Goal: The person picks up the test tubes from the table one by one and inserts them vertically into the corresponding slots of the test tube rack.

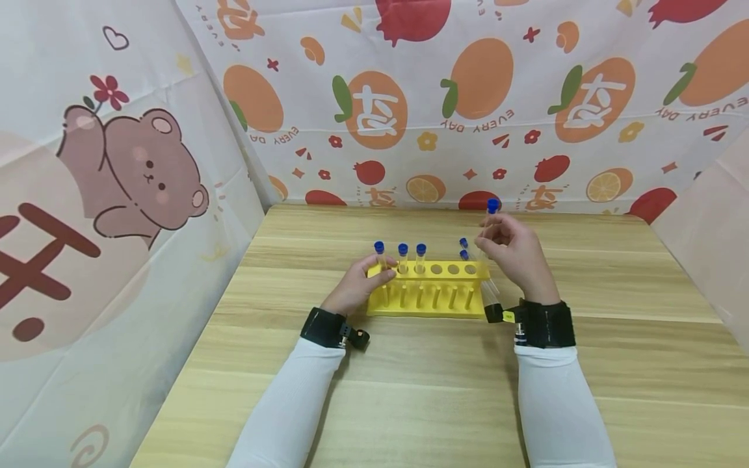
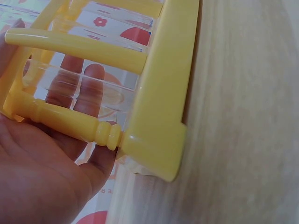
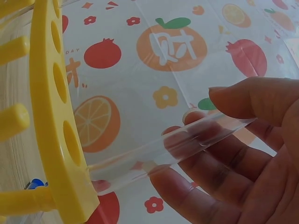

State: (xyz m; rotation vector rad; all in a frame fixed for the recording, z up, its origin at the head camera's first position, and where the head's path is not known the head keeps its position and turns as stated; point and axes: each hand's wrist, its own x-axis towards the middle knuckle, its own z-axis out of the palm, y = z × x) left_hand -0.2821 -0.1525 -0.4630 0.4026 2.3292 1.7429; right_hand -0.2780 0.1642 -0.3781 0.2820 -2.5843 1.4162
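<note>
At the left end of a yellow test tube rack [image 1: 426, 312], my left hand [image 1: 355, 284] grips the end post, its fingers behind it in the left wrist view. Three clear test tubes with blue caps [image 1: 403, 249] stand upright in the rack's left holes. Three holes right of them show no tube. Over the rack's right end, my right hand [image 1: 523, 255] pinches another clear test tube [image 3: 135, 161] between thumb and fingers. This tube has a blue cap [image 1: 493, 205] at its top, and its lower end is right at the rack's top bar in the right wrist view.
Two more blue-capped test tubes [image 1: 464, 254] lie on the wooden table [image 1: 421, 390] behind the rack's right end. A fruit-print cloth [image 1: 433, 97] hangs along the table's back edge, and a bear-print cloth [image 1: 146, 169] hangs at the left.
</note>
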